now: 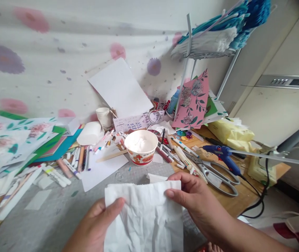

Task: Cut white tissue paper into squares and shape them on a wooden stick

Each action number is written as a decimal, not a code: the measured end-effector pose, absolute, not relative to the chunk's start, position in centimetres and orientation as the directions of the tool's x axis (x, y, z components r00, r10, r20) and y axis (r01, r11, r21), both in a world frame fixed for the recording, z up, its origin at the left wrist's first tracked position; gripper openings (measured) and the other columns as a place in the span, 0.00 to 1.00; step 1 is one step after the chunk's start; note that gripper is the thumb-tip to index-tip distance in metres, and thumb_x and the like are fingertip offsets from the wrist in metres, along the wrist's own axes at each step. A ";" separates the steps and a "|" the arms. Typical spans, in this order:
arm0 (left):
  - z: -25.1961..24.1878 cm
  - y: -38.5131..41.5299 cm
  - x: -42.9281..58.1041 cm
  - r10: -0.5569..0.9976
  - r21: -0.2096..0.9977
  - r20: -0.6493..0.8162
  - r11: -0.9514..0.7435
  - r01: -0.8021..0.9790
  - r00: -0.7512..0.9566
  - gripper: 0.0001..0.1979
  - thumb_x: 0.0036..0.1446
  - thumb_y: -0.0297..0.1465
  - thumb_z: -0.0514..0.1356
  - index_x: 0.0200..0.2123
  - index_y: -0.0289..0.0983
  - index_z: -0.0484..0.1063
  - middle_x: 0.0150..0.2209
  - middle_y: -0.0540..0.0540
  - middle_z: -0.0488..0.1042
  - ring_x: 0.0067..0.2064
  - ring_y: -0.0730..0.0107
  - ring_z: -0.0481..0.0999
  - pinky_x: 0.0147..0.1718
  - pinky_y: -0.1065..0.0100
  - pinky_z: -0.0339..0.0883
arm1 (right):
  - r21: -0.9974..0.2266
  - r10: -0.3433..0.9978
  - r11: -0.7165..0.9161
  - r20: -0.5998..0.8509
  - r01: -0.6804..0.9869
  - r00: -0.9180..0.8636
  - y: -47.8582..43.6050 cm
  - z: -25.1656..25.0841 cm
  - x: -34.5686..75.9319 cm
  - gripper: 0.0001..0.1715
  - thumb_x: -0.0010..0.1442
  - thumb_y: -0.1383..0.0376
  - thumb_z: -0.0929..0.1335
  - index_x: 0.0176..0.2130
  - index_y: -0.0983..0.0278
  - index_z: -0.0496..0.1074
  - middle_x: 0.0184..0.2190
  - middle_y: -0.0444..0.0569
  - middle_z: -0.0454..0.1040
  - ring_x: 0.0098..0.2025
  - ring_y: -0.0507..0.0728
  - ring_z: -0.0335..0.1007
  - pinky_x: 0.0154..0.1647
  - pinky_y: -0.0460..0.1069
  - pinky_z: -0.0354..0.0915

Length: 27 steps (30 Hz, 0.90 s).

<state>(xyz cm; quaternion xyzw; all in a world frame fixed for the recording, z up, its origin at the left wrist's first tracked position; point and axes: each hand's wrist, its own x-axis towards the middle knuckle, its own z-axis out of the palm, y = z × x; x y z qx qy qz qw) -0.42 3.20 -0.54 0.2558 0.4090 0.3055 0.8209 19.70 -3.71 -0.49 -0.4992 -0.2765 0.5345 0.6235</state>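
Between my two hands is a white, crumpled sheet of thin paper (144, 217), held up at the front of the table. My left hand (91, 224) pinches its left edge, thumb on the near face. At the top right corner my right hand (191, 196) grips it between thumb and fingers. The sheet's lower end runs out of the frame. Just beyond it stands a paper bowl (141, 147) with red print and something white inside. A small white paper scrap (157, 177) shows behind the sheet's top edge.
Scissors (215, 175) and a blue glue gun (224, 157) with a black cord lie at right. Many markers (80, 157) are strewn left. Paper cups (104, 117), a pink flower card (193, 101) and a white board (120, 87) stand behind. Pipe cleaners (217, 35) fill a raised rack.
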 end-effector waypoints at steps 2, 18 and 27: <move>-0.6 3.4 -0.3 0.733 0.703 -0.530 0.661 -0.262 0.427 0.22 0.45 0.32 0.70 0.45 0.37 0.75 0.39 0.44 0.82 0.51 0.49 0.75 0.49 0.56 0.69 | -0.928 0.934 -0.058 -0.181 -0.367 0.309 -3.6 -0.4 19.7 0.17 0.40 0.60 0.79 0.24 0.65 0.71 0.18 0.39 0.69 0.21 0.47 0.61 0.21 0.42 0.56; -0.2 3.5 -0.1 0.828 0.914 -0.392 0.399 0.069 0.400 0.09 0.43 0.36 0.70 0.28 0.38 0.80 0.29 0.47 0.82 0.42 0.45 0.78 0.42 0.59 0.70 | -0.974 0.926 -0.080 -0.151 -0.212 0.346 -4.0 -0.1 20.0 0.16 0.47 0.55 0.75 0.30 0.65 0.78 0.21 0.42 0.72 0.23 0.50 0.62 0.25 0.43 0.56; -0.3 3.3 0.0 0.830 0.898 -0.367 0.434 -0.074 0.420 0.08 0.44 0.32 0.69 0.31 0.38 0.80 0.32 0.47 0.83 0.48 0.45 0.75 0.46 0.58 0.68 | -0.991 0.930 -0.111 -0.129 -0.071 0.345 -3.4 -0.9 19.1 0.19 0.47 0.52 0.74 0.26 0.66 0.78 0.19 0.43 0.71 0.23 0.51 0.60 0.25 0.45 0.54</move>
